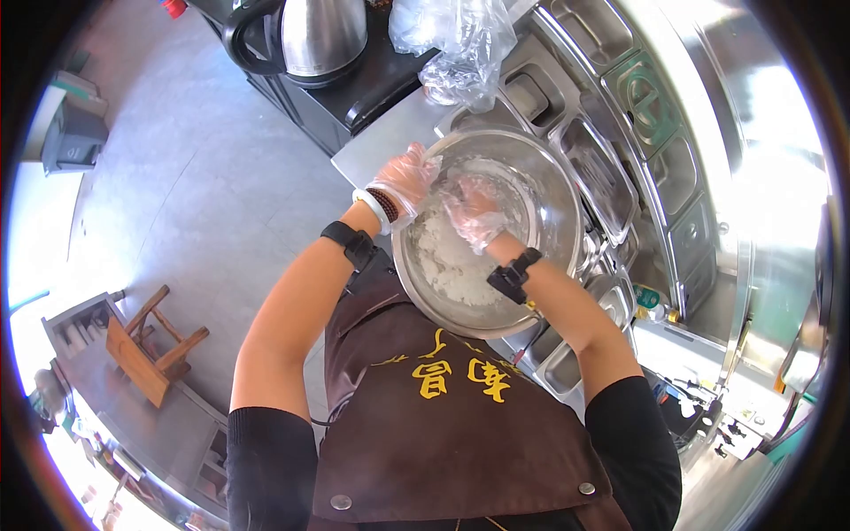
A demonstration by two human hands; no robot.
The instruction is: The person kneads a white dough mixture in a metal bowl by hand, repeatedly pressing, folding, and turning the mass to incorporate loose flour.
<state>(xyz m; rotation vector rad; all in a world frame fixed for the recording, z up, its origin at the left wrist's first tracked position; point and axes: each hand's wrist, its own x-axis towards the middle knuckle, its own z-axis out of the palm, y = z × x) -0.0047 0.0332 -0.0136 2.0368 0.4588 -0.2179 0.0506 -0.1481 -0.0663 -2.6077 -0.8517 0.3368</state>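
Observation:
A large stainless steel mixing bowl (564,212) sits tilted close to my apron. White, crumbly, flour-like stuff (456,265) covers much of its bottom and clings to the inner wall. My left hand (411,181), in a clear plastic glove, is closed on the bowl's left rim. Inside the bowl is my right hand (478,212), also gloved, its fingers down at the white stuff. Those fingertips are blurred, so their closure does not show clearly. Both wrists carry black straps, and the left one also has bracelets.
Beyond the bowl, a steel kettle (324,40) and a clear plastic bag (456,44) occupy a dark counter. Steel food pans (595,173) line the right side, some lidded. A wooden stool (146,354) stands on the grey floor at left.

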